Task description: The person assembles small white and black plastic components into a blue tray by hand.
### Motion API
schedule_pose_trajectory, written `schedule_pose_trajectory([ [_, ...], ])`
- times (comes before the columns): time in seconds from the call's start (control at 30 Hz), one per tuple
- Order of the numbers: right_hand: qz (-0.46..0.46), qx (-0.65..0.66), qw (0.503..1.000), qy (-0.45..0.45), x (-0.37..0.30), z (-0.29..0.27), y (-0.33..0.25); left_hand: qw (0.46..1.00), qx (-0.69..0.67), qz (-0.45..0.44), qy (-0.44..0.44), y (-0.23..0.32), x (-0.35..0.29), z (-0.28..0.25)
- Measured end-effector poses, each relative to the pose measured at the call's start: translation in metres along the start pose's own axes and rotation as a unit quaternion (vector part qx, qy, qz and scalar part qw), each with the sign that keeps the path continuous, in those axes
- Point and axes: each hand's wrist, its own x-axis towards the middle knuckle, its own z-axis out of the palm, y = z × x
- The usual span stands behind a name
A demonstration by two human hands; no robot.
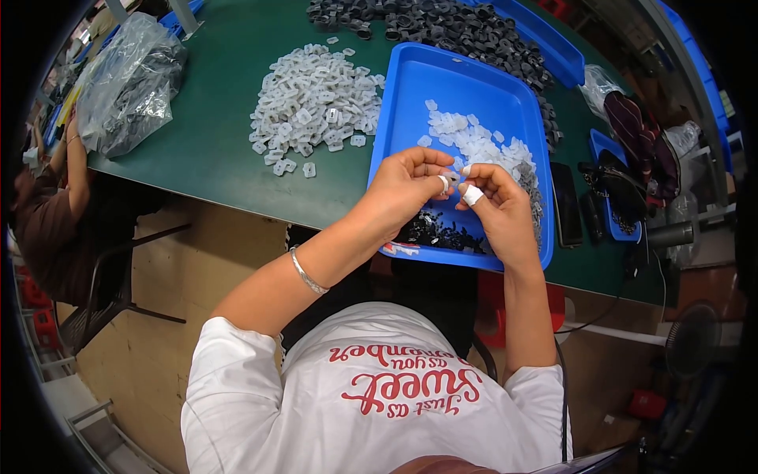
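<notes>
We do well to steady the small part over the blue tray, our left hand pinching it, our right hand nearly closed beside it, its grip impossible to tell.

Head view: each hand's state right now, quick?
Left hand: fingers closed in a pinch on a small piece, too small to identify.
Right hand: fingertips curled in beside it; whether they grip it cannot be told.
</notes>
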Motion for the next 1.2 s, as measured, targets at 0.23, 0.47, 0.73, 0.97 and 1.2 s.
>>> schedule_pose_trajectory([
  [0.23, 0.001, -0.016, 1.0, 0.011, 0.003, -0.006, 0.004, 0.995, 0.094, 0.026, -0.018, 0.001, -0.003, 0.002],
  [0.47, -0.043, -0.098, 0.993, 0.058, 0.002, -0.005, 0.011, 0.993, 0.116, 0.012, -0.033, 0.005, -0.006, 0.004],
  [0.73, -0.067, -0.206, 0.975, 0.041, -0.002, 0.007, -0.002, 0.995, 0.091, 0.022, -0.031, 0.001, -0.007, 0.001],
  [0.97, -0.012, -0.067, 0.997, 0.033, 0.0, -0.003, 0.009, 0.999, 0.044, -0.022, -0.012, 0.006, -0.006, 0.005],
  [1.2, 0.011, -0.066, 0.997, 0.032, 0.0, -0.002, 0.007, 0.998, 0.058, -0.024, -0.017, 0.005, -0.005, 0.004],
])
